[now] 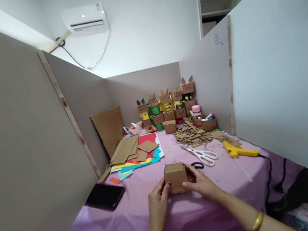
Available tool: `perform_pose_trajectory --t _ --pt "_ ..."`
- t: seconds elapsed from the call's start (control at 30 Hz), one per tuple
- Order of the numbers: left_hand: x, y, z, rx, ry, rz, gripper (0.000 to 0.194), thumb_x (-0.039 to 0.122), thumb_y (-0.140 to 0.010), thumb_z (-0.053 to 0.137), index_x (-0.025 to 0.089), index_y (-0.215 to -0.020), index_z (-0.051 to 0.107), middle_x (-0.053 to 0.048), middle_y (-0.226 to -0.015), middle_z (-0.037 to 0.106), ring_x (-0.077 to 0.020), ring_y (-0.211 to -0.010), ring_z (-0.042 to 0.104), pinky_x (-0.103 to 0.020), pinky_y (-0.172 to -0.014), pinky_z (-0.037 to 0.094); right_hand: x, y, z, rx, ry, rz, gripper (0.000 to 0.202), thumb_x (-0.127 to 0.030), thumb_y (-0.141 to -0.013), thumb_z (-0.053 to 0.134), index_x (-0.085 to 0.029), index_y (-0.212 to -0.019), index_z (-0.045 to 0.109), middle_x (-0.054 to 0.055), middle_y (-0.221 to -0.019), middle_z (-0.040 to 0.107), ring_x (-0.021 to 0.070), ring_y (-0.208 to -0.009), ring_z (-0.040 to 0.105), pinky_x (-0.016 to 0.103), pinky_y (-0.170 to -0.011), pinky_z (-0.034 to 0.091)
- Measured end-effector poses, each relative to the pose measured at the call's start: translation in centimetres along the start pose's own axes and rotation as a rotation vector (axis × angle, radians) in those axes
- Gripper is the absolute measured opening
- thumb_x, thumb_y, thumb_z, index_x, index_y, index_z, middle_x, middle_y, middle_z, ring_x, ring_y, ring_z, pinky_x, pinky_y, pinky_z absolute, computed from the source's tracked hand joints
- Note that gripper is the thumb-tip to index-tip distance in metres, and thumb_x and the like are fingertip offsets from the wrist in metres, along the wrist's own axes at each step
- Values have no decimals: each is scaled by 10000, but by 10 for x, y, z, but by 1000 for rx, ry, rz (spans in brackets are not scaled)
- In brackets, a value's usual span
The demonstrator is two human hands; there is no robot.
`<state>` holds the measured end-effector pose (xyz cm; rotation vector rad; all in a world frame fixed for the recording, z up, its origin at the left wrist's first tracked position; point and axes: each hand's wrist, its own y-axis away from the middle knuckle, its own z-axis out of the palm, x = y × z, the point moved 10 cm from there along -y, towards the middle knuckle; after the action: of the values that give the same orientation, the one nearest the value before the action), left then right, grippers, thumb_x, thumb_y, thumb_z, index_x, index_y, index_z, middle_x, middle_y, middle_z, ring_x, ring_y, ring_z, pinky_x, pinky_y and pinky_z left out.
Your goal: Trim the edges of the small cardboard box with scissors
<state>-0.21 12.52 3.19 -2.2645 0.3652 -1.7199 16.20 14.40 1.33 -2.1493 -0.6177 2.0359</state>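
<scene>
A small brown cardboard box (176, 179) is held between my two hands near the front of the table. My left hand (158, 199) grips its left side, thumb on the front face. On the right side, my right hand (199, 183) closes round it, with the thumb at the front corner and fingers behind. Just beyond my right hand lie black-handled scissors (197, 165), partly hidden. White scissors (203, 155) rest a little farther back, blades pointing left.
Colored paper and cardboard sheets (132, 152) lie at left, behind a black tablet (105, 195). Cardboard scraps (191, 135) are heaped right of center. A yellow glue gun (241, 151) with a cord lies at right. Cardboard animal figures (167, 107) stand at the back.
</scene>
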Motion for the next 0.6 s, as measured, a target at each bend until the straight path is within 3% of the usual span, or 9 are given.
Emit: perform_pose_trajectory --t 0.13,0.3,0.43,0.53,0.6 --pt "-1 1 -3 20 -14 8 373 399 -815 502 200 -1089 657 -79 -1124 688 -249 -1035 622 -357 -890 486 -1 1 -5 51 -37 19 872 -557 -617 718 -183 -1335 396 150 -1241 545 294 -1075 547 437 -891 439" --pt "-5 1 -10 108 -45 18 406 390 -824 473 166 -1131 617 -126 -1166 649 -257 -1085 582 -389 -931 452 -6 4 -11 91 -22 -37 744 -510 -666 700 -219 -1298 438 122 -1258 507 265 -1115 490 377 -847 451" --pt "-9 3 -19 207 -62 -10 459 399 -836 444 129 -1198 523 -172 -1138 611 -269 -1017 599 -426 -863 481 -6 4 -10 81 20 -59 504 -460 -712 669 -198 -1135 586 86 -1004 610 209 -855 575 340 -732 476" --pt "-9 4 -16 168 -37 -18 467 440 -834 448 146 -1192 505 -154 -1115 622 -244 -970 621 -394 -830 503 -8 5 -8 74 50 -65 449 -427 -737 641 -197 -1120 601 73 -948 634 203 -820 581 335 -710 475" --pt "-8 3 -13 136 -26 -11 515 440 -797 517 144 -1216 474 -157 -1161 604 -241 -1003 609 -377 -846 499 -10 5 -5 46 73 -67 329 -406 -752 620 -196 -1002 659 64 -894 654 205 -811 593 329 -702 474"
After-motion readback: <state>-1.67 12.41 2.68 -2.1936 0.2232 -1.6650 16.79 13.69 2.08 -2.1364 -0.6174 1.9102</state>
